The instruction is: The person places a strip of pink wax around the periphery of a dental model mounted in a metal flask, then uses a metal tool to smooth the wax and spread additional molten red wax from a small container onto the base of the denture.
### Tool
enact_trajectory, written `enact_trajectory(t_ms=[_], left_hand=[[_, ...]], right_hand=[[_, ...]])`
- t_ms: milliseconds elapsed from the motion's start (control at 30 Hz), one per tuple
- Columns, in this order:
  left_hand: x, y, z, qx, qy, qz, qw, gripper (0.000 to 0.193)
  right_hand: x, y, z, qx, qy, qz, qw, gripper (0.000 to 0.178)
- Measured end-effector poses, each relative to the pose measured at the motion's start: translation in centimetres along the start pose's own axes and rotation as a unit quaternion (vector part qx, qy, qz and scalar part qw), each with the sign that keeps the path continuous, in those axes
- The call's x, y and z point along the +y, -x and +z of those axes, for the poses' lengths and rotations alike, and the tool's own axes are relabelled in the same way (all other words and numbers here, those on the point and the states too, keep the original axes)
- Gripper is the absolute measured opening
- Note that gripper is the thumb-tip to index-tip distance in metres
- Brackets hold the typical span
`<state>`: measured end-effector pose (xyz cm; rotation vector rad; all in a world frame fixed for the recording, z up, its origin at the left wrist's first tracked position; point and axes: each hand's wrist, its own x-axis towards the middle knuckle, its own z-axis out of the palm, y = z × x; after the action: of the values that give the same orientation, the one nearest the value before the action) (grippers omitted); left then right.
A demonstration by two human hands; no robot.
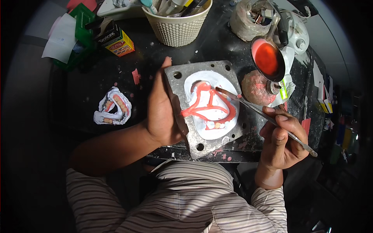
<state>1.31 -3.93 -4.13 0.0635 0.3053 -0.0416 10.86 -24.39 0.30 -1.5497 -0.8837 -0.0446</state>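
My left hand (165,112) grips a grey metal dental flask half (182,83) along its left side and tilts it up. White plaster (223,83) fills the flask, with red wax strips (211,99) laid over it in a branching shape and a few teeth (216,125) set near its lower edge. Between the fingers and thumb of my right hand (285,136) is a slim metal wax spatula (264,114). Its blade tip lies over the plaster, beside the upper end of the wax; whether it touches is hard to tell.
A small dark pan of melted red wax (267,57) sits above a wax-spotted round burner (258,87) at right. Plaster casts with teeth (113,106) lie at left. Behind stand a woven tool basket (176,29), a yellow-black box (116,40), a green container (83,29) and a cloudy jar (248,21).
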Motion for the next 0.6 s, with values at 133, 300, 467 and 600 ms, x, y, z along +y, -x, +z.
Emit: enact_trajectory(t_ms=[133,300,467,600], left_hand=[[0.07,-0.02,-0.28,-0.056,0.035,-0.006,0.998,0.086],[0.02,-0.07,-0.05,-0.031,0.02,0.0,0.999,0.086],[0.05,-0.01,-0.29,-0.03,0.002,0.013,0.999,0.085],[-0.05,-0.04,0.14,0.001,-0.012,0.015,1.0,0.084]], right_hand=[[0.03,-0.02,0.04,-0.006,0.002,-0.008,1.0,0.018],[-0.06,0.0,0.02,-0.013,0.011,-0.015,1.0,0.017],[-0.22,-0.42,0.13,-0.043,0.025,-0.033,0.998,0.016],[-0.59,-0.48,0.06,-0.061,0.051,-0.021,0.997,0.015]])
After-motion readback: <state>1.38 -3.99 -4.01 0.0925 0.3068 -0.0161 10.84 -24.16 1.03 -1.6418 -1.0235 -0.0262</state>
